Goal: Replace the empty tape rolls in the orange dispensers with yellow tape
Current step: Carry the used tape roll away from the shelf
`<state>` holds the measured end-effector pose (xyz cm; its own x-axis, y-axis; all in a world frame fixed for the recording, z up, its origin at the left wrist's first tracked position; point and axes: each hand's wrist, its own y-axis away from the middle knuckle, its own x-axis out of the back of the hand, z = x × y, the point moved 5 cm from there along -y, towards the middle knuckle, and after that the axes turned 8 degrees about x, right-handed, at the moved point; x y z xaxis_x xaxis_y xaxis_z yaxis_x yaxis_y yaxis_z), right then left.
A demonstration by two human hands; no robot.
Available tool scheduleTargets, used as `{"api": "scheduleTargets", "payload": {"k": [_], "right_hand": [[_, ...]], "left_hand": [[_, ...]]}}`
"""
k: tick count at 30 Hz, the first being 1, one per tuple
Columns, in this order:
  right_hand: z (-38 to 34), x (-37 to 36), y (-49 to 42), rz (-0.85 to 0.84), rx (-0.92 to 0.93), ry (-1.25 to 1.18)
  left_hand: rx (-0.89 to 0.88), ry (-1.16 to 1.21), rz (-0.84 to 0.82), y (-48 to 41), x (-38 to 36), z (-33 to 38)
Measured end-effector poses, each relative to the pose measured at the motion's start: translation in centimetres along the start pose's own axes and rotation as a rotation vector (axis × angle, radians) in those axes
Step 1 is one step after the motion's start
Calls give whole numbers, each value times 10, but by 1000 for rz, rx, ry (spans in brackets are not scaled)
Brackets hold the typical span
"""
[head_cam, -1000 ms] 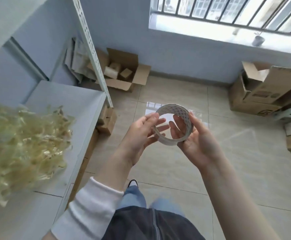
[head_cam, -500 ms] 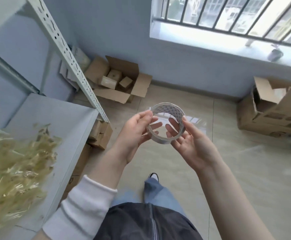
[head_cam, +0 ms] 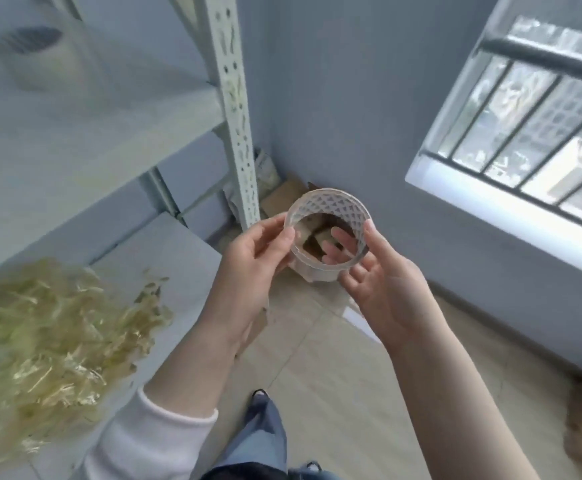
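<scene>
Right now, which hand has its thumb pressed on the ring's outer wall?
The right hand: its thumb lies outside the empty tape ring; the left hand pinches the rim.

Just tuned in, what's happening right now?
A person holds an empty tape core, white with a lattice-patterned inside, in both hands: left hand and right hand. A heap of crumpled yellowish tape lies on the shelf at left. No orange dispenser is in view.

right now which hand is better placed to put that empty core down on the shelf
Left. The left hand pinches the empty core's rim on the side next to the shelf and the tape scrap pile. The right hand cups it from the window side, farther away.
</scene>
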<state>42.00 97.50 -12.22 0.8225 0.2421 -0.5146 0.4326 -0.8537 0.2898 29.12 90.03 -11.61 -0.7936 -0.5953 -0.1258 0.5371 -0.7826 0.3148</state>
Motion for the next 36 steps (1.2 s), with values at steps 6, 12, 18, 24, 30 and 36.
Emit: {"api": "scheduleTargets", "payload": {"k": [6, 12, 18, 24, 30, 36], "right_hand": [[-6, -106, -53, -276, -11, 86], [5, -204, -87, -571, 31, 227], [38, -284, -116, -662, -69, 173], [73, -358, -118, -892, -84, 349], [94, -400, -121, -1078, 6, 620], [103, -419, -133, -993, -47, 642]], "left_hand": [[-134, 46, 188, -43, 70, 61], [-243, 128, 429, -64, 141, 106], [-340, 179, 712, -62, 200, 129], [-407, 168, 885, -53, 252, 148], [-310, 53, 917, -66, 295, 160], [-231, -4, 834, -87, 311, 159]]}}
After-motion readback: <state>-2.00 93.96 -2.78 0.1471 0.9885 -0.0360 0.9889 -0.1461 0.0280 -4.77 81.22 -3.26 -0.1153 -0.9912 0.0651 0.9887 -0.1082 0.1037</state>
